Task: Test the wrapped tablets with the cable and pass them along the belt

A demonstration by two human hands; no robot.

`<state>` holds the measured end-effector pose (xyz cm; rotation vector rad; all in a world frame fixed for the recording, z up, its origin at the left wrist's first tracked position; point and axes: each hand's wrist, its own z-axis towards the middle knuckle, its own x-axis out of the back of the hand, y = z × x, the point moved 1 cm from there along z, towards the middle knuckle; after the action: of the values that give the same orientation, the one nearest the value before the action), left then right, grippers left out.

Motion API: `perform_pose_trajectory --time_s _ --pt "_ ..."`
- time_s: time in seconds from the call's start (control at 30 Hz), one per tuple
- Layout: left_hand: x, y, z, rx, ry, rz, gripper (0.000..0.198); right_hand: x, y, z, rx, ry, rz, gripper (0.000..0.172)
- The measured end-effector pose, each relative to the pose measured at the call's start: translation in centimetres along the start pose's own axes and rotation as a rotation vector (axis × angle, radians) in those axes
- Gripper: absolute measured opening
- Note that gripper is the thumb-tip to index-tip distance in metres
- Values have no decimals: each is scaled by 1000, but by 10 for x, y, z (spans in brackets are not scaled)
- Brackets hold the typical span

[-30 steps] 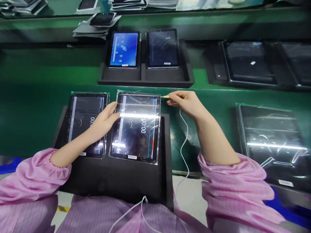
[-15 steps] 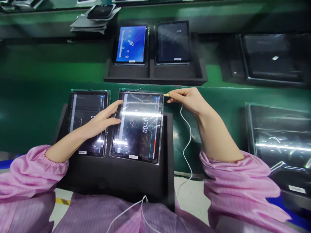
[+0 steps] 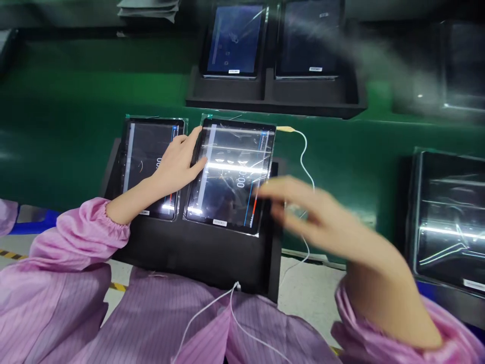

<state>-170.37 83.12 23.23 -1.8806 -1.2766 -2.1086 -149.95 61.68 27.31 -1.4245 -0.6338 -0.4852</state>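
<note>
In front of me a film-covered tablet (image 3: 231, 192) leans on a black tray (image 3: 204, 253), its lit screen showing a row of zeros. My left hand (image 3: 176, 164) rests against its left edge with thumb and finger apart. A yellow plug (image 3: 285, 129) on a white cable (image 3: 304, 151) sits at the tablet's upper right edge. Over the tablet's lower right side hovers my right hand (image 3: 303, 207), blurred, fingers apart and holding nothing. A second tablet (image 3: 142, 146) lies to the left, partly behind my left hand and forearm.
Beyond the green bench (image 3: 83, 91), another black tray (image 3: 280, 103) holds a dim blue-screened tablet (image 3: 235, 43) and a dark tablet (image 3: 308, 40). A wrapped tablet (image 3: 450, 212) lies at the right. Grey sheets (image 3: 147, 9) are stacked at the back left.
My right hand has let go of the yellow plug and moved down and toward me. The plug stays at the tablet's edge. The view has shifted; the far blue screen has dimmed.
</note>
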Motion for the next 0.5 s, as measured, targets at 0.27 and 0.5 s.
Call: perform_pose_trajectory --time_s 0.27,0.5 --pt "-14 -6 6 -56 155 137 73 -89 -66 -82 -171 -526 322 33" --pt "-6 -6 -1 -28 203 145 67 -84 -71 -104 -132 -115 185 33"
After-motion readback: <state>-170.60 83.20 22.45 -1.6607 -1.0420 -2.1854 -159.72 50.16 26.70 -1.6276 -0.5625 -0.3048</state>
